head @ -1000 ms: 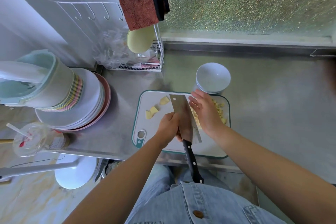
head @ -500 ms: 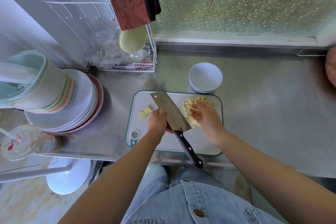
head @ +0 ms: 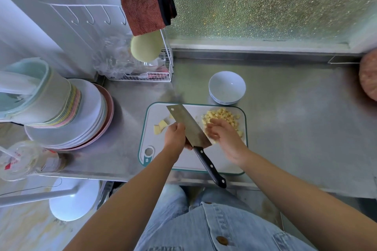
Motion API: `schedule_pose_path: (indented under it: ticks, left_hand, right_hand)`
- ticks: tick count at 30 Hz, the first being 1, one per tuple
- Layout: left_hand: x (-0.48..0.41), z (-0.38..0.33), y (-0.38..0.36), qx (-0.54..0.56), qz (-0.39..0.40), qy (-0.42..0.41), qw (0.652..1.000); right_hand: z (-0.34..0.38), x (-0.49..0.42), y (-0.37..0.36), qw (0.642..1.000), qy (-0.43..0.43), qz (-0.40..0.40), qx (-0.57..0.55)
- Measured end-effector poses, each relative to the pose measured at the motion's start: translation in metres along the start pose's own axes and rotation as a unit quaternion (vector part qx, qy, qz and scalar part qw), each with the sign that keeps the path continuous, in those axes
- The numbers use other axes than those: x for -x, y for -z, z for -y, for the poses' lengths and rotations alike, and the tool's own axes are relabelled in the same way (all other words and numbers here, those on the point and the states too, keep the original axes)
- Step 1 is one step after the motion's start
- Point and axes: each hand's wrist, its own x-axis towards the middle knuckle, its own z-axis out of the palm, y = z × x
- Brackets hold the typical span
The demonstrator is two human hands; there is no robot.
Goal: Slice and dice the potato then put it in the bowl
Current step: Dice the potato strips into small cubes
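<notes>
A white cutting board with a teal rim lies on the steel counter. My left hand grips a cleaver by the back of its blade, and the black handle points toward me. The blade lies slanted across the board. A heap of yellow potato dice sits at the board's far right. My right hand rests over the near side of the heap, fingers spread, beside the blade's edge. A few larger potato pieces lie at the board's left. The white bowl stands empty just behind the board.
A stack of plates and a tub stand at the left. A wire rack with a red cloth sits at the back left. A plastic cup lies at the counter's left front edge. A frosted window is behind.
The cleaver has turned from straight to slanted, its tip swung left, with my left hand on the blade. My right hand has come off the blade and now sits on the dice.
</notes>
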Motion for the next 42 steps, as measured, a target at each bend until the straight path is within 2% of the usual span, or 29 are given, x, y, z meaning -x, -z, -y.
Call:
schedule_pose_path:
  ticks: [3, 5, 8, 10, 11, 12, 13, 15, 17, 19, 22, 24, 26, 31, 33, 37, 42]
  left_hand:
    - [-0.002, 0.002, 0.003, -0.008, -0.013, 0.003, 1.000]
    - [-0.005, 0.004, 0.004, -0.022, -0.034, 0.006, 0.999]
    - [-0.005, 0.003, 0.005, -0.048, -0.063, 0.000, 0.997]
    - [-0.004, 0.002, 0.004, -0.049, -0.065, -0.001, 0.997]
    - [-0.003, 0.002, 0.003, -0.036, -0.058, -0.003, 0.998]
    - [-0.002, 0.002, 0.002, -0.014, -0.049, -0.007, 0.999]
    - [-0.002, 0.002, 0.002, 0.008, -0.041, -0.013, 0.999]
    - [-0.001, 0.005, 0.005, -0.005, -0.043, -0.029, 0.999]
    - [-0.002, 0.014, 0.013, -0.117, -0.063, -0.060, 0.989]
    - [-0.004, 0.028, 0.023, -0.291, -0.084, -0.099, 0.948]
    - [-0.004, 0.048, 0.032, -0.445, -0.071, -0.140, 0.882]
    - [-0.003, 0.057, 0.032, -0.487, -0.067, -0.165, 0.855]
    - [-0.003, 0.062, 0.033, -0.498, -0.073, -0.185, 0.844]
    - [-0.008, 0.063, 0.038, -0.484, -0.064, -0.188, 0.852]
    - [-0.009, 0.062, 0.039, -0.478, -0.063, -0.193, 0.855]
    - [-0.015, 0.061, 0.045, -0.456, -0.046, -0.191, 0.868]
    - [-0.026, 0.052, 0.058, -0.416, -0.037, -0.186, 0.889]
  right_hand:
    - [-0.001, 0.004, 0.005, 0.985, 0.069, -0.031, 0.153]
    - [0.001, 0.013, 0.002, 0.959, 0.122, -0.021, 0.255]
    - [-0.002, 0.028, -0.007, 0.874, 0.120, 0.075, 0.464]
    - [-0.009, 0.032, -0.012, 0.825, 0.107, 0.130, 0.540]
    - [-0.014, 0.030, -0.013, 0.815, 0.112, 0.126, 0.554]
    - [-0.017, 0.028, -0.014, 0.820, 0.118, 0.107, 0.549]
    - [-0.020, 0.025, -0.013, 0.841, 0.117, 0.076, 0.522]
    - [-0.024, 0.021, -0.007, 0.913, 0.087, 0.016, 0.398]
    - [-0.028, 0.019, 0.004, 0.962, 0.055, -0.018, 0.266]
    - [-0.034, 0.023, 0.015, 0.976, 0.049, -0.013, 0.212]
    - [-0.051, 0.028, 0.017, 0.977, 0.038, 0.016, 0.211]
    - [-0.065, 0.026, 0.014, 0.973, 0.032, 0.001, 0.230]
    - [-0.077, 0.023, 0.014, 0.962, 0.047, -0.038, 0.265]
    - [-0.079, 0.022, 0.033, 0.938, 0.087, -0.153, 0.298]
    - [-0.077, 0.023, 0.034, 0.940, 0.095, -0.137, 0.298]
    - [-0.075, 0.022, 0.019, 0.950, 0.086, -0.036, 0.299]
    - [-0.070, 0.014, 0.022, 0.939, 0.095, -0.097, 0.315]
